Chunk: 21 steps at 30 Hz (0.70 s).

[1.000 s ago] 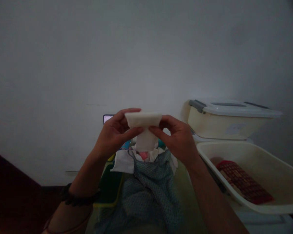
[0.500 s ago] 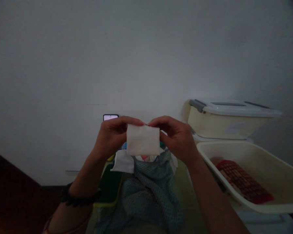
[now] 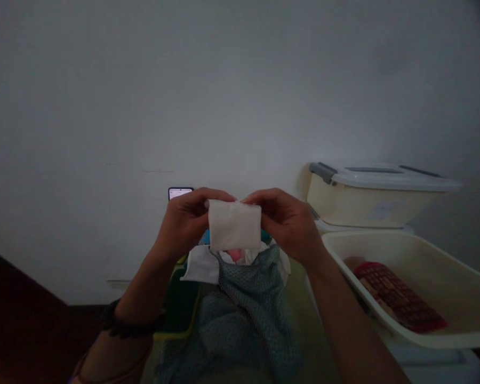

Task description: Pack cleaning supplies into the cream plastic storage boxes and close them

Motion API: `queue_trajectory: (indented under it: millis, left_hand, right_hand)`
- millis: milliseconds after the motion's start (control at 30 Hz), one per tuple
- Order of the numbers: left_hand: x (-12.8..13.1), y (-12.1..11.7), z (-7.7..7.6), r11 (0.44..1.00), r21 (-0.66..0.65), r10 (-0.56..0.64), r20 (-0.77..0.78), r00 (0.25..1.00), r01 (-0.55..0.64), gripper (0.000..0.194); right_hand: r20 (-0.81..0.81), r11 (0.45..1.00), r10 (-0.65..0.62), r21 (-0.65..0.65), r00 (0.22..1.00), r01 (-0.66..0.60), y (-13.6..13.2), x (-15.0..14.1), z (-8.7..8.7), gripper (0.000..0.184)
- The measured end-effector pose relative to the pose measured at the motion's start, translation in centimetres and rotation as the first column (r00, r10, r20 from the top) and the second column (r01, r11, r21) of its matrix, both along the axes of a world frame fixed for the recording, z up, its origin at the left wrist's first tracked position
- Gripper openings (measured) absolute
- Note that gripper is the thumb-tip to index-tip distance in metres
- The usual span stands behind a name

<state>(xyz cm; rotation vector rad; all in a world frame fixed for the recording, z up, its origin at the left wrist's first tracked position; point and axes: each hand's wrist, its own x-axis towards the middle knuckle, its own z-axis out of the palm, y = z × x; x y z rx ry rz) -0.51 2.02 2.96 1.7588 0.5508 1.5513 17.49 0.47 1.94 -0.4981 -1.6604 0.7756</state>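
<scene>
A small folded white cloth hangs upright in the air, held by its upper edge and sides. My left hand is closed on its left side, with the fingers along the top. On the right side my right hand pinches it in the same way, and the fingertips of both hands nearly meet at the middle. Below the cloth lies a blue-green mesh bag, its mouth showing white and pink fabric. Another white cloth piece lies at the bag's left edge.
A phone with a lit screen leans by the wall. To the right stand an open cream tub with a red patterned cloth in it and a lidded box. A dark green, yellow-edged item lies left of the bag.
Both hands and the white cloth have risen slightly. The cloth's upper left corner now sticks out above the thumb, and more pink fabric shows beneath it.
</scene>
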Motion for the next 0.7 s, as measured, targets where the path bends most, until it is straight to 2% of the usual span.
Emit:
queue_trajectory:
  millis: [100, 233, 300, 400, 700]
  left_hand:
    - [-0.26, 0.19, -0.13, 0.989, -0.113, -0.098, -0.035, 0.995, 0.093, 0.021]
    - [-0.71, 0.33, -0.41, 0.936, -0.268, -0.263, -0.098, 0.96, 0.229, 0.02]
    - [-0.85, 0.37, -0.5, 0.939, -0.26, -0.253, -0.092, 0.963, 0.223, 0.016]
    - [-0.92, 0.36, -0.48, 0.96, -0.24, -0.176, -0.124, 0.977, 0.142, 0.012]
    - [-0.32, -0.15, 0.0, 0.963, -0.259, -0.088, -0.069, 0.994, 0.067, 0.013]
  right_hand:
    - [-0.006, 0.998, -0.007, 0.06, 1.0, 0.008, 0.02, -0.02, 0.02, 0.023]
    - [-0.013, 0.99, -0.05, 0.131, 0.999, 0.052, 0.03, -0.04, 0.15, 0.026]
    - [-0.044, 0.992, -0.056, 0.115, 0.997, 0.061, 0.03, -0.06, 0.17, 0.028]
    - [-0.049, 0.993, -0.058, 0.105, 0.997, 0.063, -0.05, -0.09, 0.2, 0.029]
    - [0.109, 0.981, -0.127, 0.158, 0.986, 0.109, -0.7, -0.13, 0.67, 0.03]
